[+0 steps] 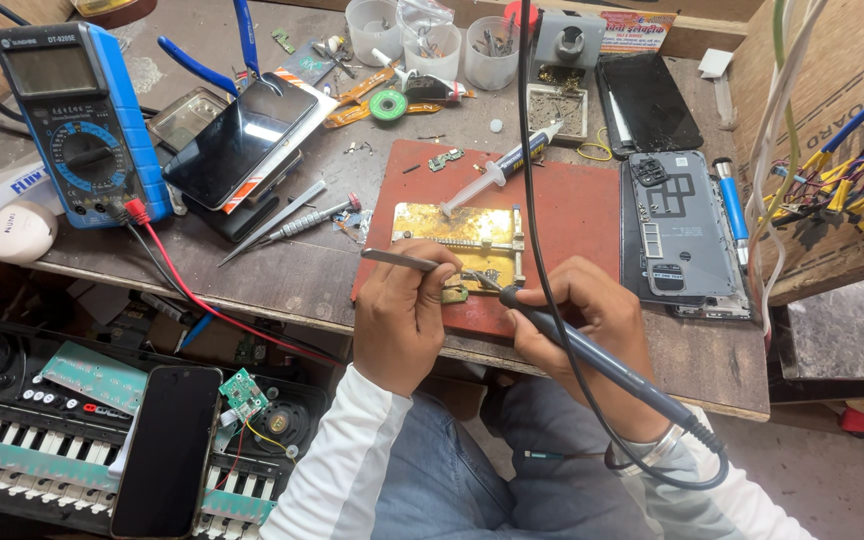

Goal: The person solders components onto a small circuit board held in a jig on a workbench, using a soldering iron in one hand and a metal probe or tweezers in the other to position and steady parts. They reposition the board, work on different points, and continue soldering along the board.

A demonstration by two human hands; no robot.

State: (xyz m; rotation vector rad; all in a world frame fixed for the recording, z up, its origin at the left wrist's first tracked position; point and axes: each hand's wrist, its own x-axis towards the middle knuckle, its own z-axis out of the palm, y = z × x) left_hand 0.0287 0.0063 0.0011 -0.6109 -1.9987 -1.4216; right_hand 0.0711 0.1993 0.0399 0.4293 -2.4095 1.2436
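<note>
The red mat [562, 215] lies on the worktop [332, 270], and all places here are told from it. On its near part sits a brass jig [457, 232] with a small board clamped at its near edge.

The left hand [400, 318] is closed around tweezers [399, 260], whose handle points away to the left of the jig; the tips are hidden behind the fingers. The right hand [582, 312] is closed around a soldering iron [592, 362], held like a pen, and its tip meets the small board at the near edge of the jig. The black cable [532, 180] of the iron runs across the mat toward the far side.

A syringe [500, 170] lies slanted on the far part of the mat, its nozzle on the jig.

Beyond the mat stand three clear cups [430, 48]. They hold small metal parts and tools, but it is too small to tell which. Next to them, an open tray [556, 108] holds tiny screws.

To the right of the mat lies an opened phone [678, 230], back side up, and beyond it a dark screen [647, 100]. To the left of the mat lie a screwdriver [317, 218], a stack of phones [242, 140] and a blue multimeter [80, 120].
</note>
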